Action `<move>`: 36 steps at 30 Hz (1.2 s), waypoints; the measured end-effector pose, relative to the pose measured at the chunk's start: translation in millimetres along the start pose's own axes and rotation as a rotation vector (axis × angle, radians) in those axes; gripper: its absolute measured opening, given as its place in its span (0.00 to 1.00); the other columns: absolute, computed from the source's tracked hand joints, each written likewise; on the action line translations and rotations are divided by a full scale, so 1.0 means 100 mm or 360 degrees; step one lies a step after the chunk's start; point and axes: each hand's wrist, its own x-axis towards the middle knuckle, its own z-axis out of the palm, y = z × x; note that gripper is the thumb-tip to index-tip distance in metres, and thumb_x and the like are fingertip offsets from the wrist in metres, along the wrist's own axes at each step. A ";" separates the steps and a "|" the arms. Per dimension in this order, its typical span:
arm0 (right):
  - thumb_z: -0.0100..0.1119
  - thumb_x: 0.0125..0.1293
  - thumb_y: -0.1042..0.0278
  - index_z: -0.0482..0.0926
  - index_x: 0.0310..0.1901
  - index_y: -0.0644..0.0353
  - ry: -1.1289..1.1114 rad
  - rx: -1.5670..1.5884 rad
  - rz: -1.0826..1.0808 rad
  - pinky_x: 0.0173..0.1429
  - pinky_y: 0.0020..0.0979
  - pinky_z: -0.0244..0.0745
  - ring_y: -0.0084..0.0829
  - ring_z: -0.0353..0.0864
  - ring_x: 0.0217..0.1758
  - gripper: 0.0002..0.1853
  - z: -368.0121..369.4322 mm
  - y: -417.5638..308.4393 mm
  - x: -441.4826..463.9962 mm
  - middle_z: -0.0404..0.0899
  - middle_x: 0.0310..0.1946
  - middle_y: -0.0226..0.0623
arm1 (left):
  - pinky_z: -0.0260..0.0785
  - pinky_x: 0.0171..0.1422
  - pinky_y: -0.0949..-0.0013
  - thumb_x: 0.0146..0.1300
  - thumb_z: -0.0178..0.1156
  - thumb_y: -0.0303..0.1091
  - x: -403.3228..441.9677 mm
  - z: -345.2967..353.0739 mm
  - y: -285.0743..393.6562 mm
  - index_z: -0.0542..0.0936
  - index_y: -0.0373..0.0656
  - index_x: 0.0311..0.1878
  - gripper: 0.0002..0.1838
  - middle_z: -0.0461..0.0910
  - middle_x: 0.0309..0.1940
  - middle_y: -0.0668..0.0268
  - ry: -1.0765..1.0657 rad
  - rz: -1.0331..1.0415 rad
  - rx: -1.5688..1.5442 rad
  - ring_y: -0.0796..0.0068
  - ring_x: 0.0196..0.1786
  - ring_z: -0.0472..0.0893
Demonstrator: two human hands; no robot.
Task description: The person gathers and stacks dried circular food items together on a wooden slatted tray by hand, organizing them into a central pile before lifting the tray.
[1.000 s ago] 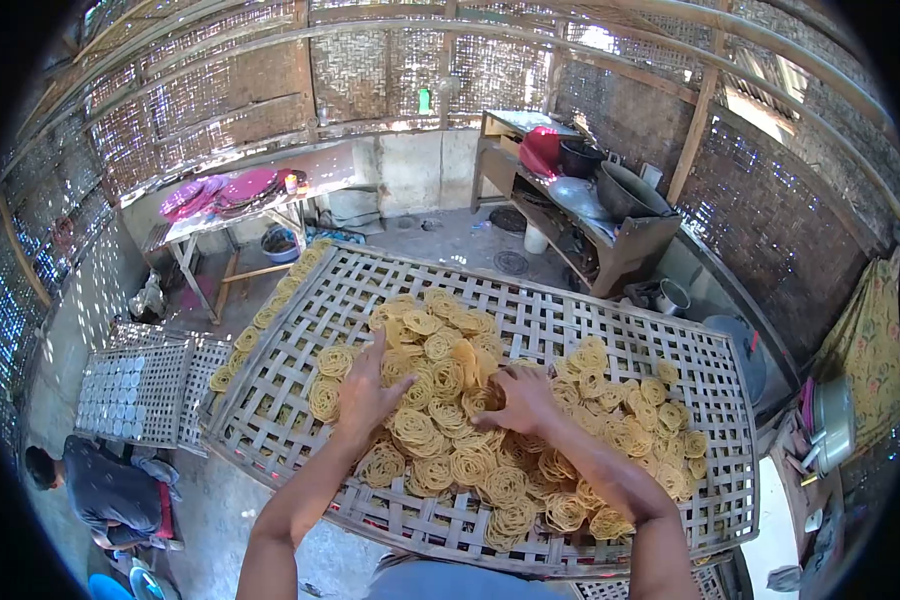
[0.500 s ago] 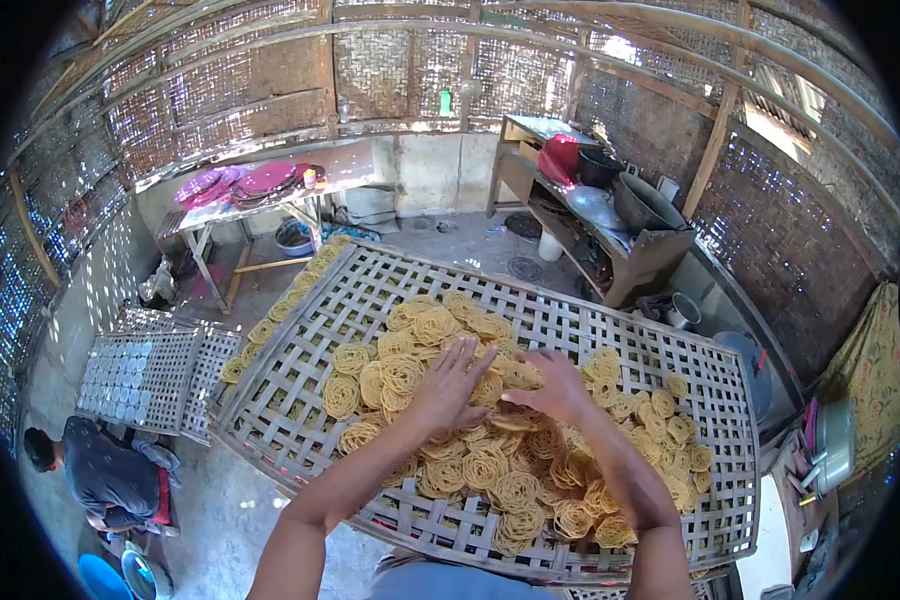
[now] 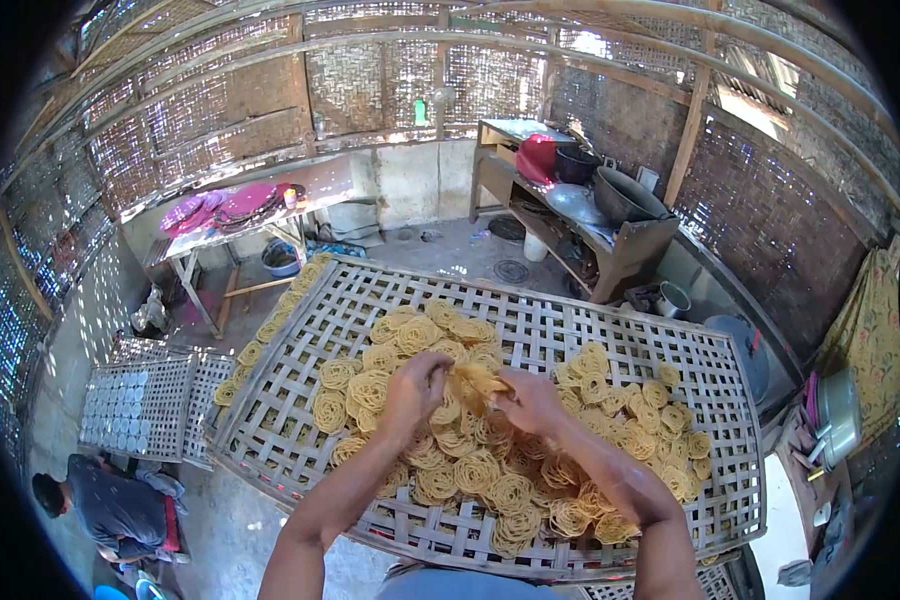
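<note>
Many coiled yellow noodle nests (image 3: 475, 470) lie heaped on a woven bamboo tray (image 3: 280, 400) in front of me. Above the middle of the heap, both my hands hold a clump of noodles (image 3: 475, 383) between them. My left hand (image 3: 416, 390) pinches its left side, with fingers closed. On the right side, my right hand (image 3: 526, 398) is closed on the same clump, its fingertips partly hidden by the strands. Some nests lie apart at the heap's left edge, and another group spreads over the tray's right half.
A person (image 3: 115, 505) crouches at the lower left, near white-dotted trays (image 3: 135, 405). Pink items (image 3: 220, 208) lie on a table at the back left. A wooden shelf (image 3: 610, 255) with pots stands at the back right. Another pot (image 3: 838, 420) is at the right edge.
My hands, apart and open over the heap before, have come up and closed on a clump of noodles. The camera view has shifted slightly.
</note>
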 end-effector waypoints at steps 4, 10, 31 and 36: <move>0.62 0.71 0.59 0.76 0.61 0.59 -0.0243 0.0580 0.0360 0.54 0.40 0.76 0.40 0.82 0.50 0.21 -0.49 -0.22 -0.10 0.83 0.52 0.47 | 0.78 0.54 0.59 0.65 0.61 0.23 0.08 -0.14 0.15 0.85 0.40 0.50 0.12 0.86 0.45 0.55 0.0140 -0.0009 -0.0019 0.54 0.49 0.85; 0.64 0.69 0.44 0.71 0.72 0.52 -0.0105 0.0120 0.0312 0.69 0.45 0.68 0.42 0.75 0.61 0.35 -0.70 -0.04 -0.57 0.77 0.61 0.49 | 0.54 0.80 0.44 0.65 0.66 0.54 -0.18 -0.13 0.27 0.71 0.43 0.72 0.38 0.67 0.73 0.48 -0.0422 0.0295 0.0512 0.44 0.77 0.63; 0.73 0.60 0.58 0.80 0.62 0.55 0.0340 -0.0347 0.0733 0.61 0.41 0.78 0.40 0.84 0.60 0.28 -0.81 0.54 -1.52 0.84 0.57 0.43 | 0.81 0.53 0.59 0.59 0.77 0.39 -0.01 0.98 0.88 0.59 0.53 0.81 0.50 0.88 0.49 0.52 -0.0795 0.0135 -0.0105 0.56 0.45 0.89; 0.74 0.62 0.50 0.80 0.63 0.55 0.0859 -0.0296 0.0786 0.60 0.40 0.78 0.40 0.84 0.58 0.31 -1.36 0.39 -1.78 0.85 0.56 0.42 | 0.70 0.72 0.55 0.50 0.82 0.53 0.30 0.58 0.69 0.63 0.42 0.79 0.57 0.79 0.65 0.48 -0.0777 -0.0005 0.0040 0.55 0.68 0.79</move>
